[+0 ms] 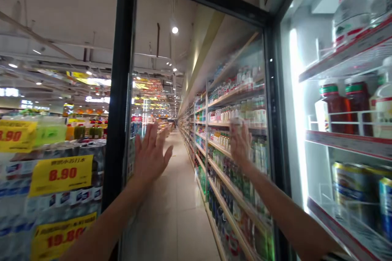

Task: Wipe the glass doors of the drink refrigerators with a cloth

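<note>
Glass door [121, 89] faces left hand [150, 151] and right hand [240, 142], each grip wide (yellow sign [63, 174]: "8.90").

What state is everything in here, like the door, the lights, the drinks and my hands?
Glass door: swung open
Left hand: open, fingers spread, raised at the door; contact unclear
Right hand: open, raised at the door, blurred; contact unclear
Light strip: lit
Ceiling lamp: lit
Red-capped bottles: upright, capped
Green-capped bottles: upright, capped
Cans: upright
</note>
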### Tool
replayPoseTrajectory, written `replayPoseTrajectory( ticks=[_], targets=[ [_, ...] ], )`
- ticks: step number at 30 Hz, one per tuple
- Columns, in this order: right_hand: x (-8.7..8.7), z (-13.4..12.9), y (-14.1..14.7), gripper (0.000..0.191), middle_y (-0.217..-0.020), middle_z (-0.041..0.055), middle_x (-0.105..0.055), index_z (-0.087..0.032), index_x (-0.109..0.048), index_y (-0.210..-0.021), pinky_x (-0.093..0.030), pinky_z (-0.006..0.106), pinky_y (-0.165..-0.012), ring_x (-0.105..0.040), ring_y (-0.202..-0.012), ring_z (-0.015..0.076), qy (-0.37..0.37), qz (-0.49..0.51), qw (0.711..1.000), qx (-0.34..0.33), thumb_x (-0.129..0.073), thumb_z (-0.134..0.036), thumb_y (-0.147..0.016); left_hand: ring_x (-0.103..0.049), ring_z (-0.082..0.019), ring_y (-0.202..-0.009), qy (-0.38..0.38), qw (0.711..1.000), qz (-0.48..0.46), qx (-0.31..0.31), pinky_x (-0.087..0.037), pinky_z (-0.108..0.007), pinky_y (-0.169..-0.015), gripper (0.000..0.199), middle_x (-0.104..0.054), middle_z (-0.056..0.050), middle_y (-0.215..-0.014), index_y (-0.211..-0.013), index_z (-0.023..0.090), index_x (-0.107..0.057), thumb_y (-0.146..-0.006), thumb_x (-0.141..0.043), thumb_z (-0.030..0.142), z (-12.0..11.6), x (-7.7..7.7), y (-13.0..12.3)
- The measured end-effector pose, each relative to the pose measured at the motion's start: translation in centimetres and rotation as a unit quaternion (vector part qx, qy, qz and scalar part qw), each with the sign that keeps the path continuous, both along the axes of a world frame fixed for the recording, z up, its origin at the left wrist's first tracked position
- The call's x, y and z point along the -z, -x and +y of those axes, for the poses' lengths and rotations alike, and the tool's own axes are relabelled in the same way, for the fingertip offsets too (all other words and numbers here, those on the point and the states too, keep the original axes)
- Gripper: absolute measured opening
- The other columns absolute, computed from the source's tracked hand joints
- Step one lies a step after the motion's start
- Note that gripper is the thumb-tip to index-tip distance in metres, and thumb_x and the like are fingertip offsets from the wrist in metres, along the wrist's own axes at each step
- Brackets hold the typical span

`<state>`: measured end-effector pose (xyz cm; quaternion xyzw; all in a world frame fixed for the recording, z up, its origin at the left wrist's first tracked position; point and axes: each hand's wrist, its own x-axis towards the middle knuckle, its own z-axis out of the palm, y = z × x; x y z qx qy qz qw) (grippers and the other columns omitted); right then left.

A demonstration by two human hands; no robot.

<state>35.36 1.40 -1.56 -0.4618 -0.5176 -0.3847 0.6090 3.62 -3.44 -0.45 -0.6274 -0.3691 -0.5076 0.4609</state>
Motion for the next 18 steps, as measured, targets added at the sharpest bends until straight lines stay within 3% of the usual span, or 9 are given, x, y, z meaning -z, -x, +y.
replayPoseTrajectory(
  ticks=[2,4,6,8,10,11,13,15,18],
  targets=[
    [0.3,-0.3,1.6,0.042,-0.148,0.005,-0.036,-0.03,-0.056,-0.124,-0.025,0.046,-0.11,-0.027,-0.139,0.022,0.001,-0.174,0.984,-0.026,-0.041,-0.024,-0.086,-0.022,-0.029,-0.14,-0.01,1.0,-0.005,-0.004,-0.011,-0.055,-0.113,0.057,-0.029,-0.013,-0.15,-0.143,0.022,-0.03,-0.089,-0.044,0.034,0.1,-1.5,-0.5],
    [-0.1,-0.3,0.5,0.04,-0.147,0.0046,-0.037,-0.031,-0.059,-0.121,-0.024,0.045,-0.111,-0.029,-0.138,0.0215,0.001,-0.235,0.971,-0.035,-0.042,-0.024,-0.086,-0.024,-0.029,-0.14,-0.026,1.0,-0.003,-0.016,-0.013,-0.054,-0.113,0.057,-0.032,-0.015,-0.148,-0.143,0.021,-0.029,-0.089,-0.044,0.034,0.2,-2.1,-0.6],
    [-1.5,0.2,-2.7,0.041,-0.146,0.0078,-0.038,-0.027,-0.059,-0.122,-0.028,0.048,-0.108,-0.033,-0.136,0.0236,-0.009,-0.121,0.992,-0.018,-0.038,-0.024,-0.086,-0.025,-0.029,-0.139,-0.042,0.999,0.002,-0.029,-0.015,-0.054,-0.112,0.059,-0.033,-0.015,-0.148,-0.144,0.02,-0.028,-0.089,-0.045,0.034,0.2,-2.0,-0.6],
    [-3.8,0.9,-5.8,0.047,-0.144,0.0128,-0.039,-0.022,-0.054,-0.128,-0.034,0.051,-0.103,-0.038,-0.132,0.0266,-0.03,0.086,0.996,0.003,-0.032,-0.024,-0.086,-0.025,-0.029,-0.139,-0.057,0.998,0.007,-0.039,-0.017,-0.054,-0.112,0.061,-0.034,-0.016,-0.147,-0.145,0.02,-0.024,-0.089,-0.045,0.032,0.2,-1.7,-0.5],
    [-6.3,1.5,-6.4,0.051,-0.143,0.0141,-0.039,-0.021,-0.051,-0.131,-0.038,0.052,-0.098,-0.041,-0.128,0.0285,-0.047,0.219,0.975,0.009,-0.03,-0.024,-0.085,-0.025,-0.029,-0.139,-0.071,0.996,0.01,-0.047,-0.018,-0.055,-0.111,0.063,-0.034,-0.017,-0.147,-0.146,0.02,-0.019,-0.089,-0.045,0.03,0.3,-1.6,-0.5],
    [-7.3,1.5,-5.5,0.051,-0.144,0.0134,-0.038,-0.022,-0.05,-0.132,-0.038,0.052,-0.097,-0.041,-0.128,0.0287,-0.05,0.225,0.973,0.008,-0.03,-0.024,-0.085,-0.024,-0.029,-0.139,-0.077,0.996,0.01,-0.048,-0.019,-0.054,-0.111,0.064,-0.034,-0.017,-0.147,-0.147,0.02,-0.017,-0.089,-0.045,0.03,0.4,-1.5,-0.5],
    [-8.3,1.0,-1.5,0.049,-0.147,0.0097,-0.035,-0.027,-0.05,-0.132,-0.036,0.05,-0.1,-0.037,-0.132,0.0282,-0.046,0.121,0.992,0.01,-0.033,-0.025,-0.086,-0.024,-0.028,-0.14,-0.088,0.995,0.011,-0.049,-0.019,-0.054,-0.111,0.066,-0.034,-0.016,-0.147,-0.147,0.021,-0.015,-0.089,-0.045,0.029,0.6,-1.6,-0.4],
    [-7.9,0.2,3.4,0.047,-0.15,0.0056,-0.032,-0.031,-0.049,-0.132,-0.031,0.048,-0.105,-0.031,-0.136,0.0259,-0.041,-0.077,0.996,0.012,-0.036,-0.024,-0.087,-0.025,-0.028,-0.139,-0.093,0.994,0.012,-0.048,-0.019,-0.054,-0.111,0.066,-0.034,-0.016,-0.147,-0.147,0.021,-0.015,-0.089,-0.046,0.029,0.9,-1.7,-0.3],
    [-6.1,-0.6,7.1,0.044,-0.149,0.0014,-0.033,-0.037,-0.053,-0.127,-0.026,0.046,-0.109,-0.029,-0.137,0.023,-0.044,-0.301,0.953,-0.015,-0.045,-0.024,-0.085,-0.026,-0.028,-0.139,-0.091,0.995,0.013,-0.047,-0.018,-0.053,-0.112,0.065,-0.034,-0.015,-0.147,-0.147,0.022,-0.017,-0.089,-0.046,0.029,1.3,-1.7,0.1]
  ],
)
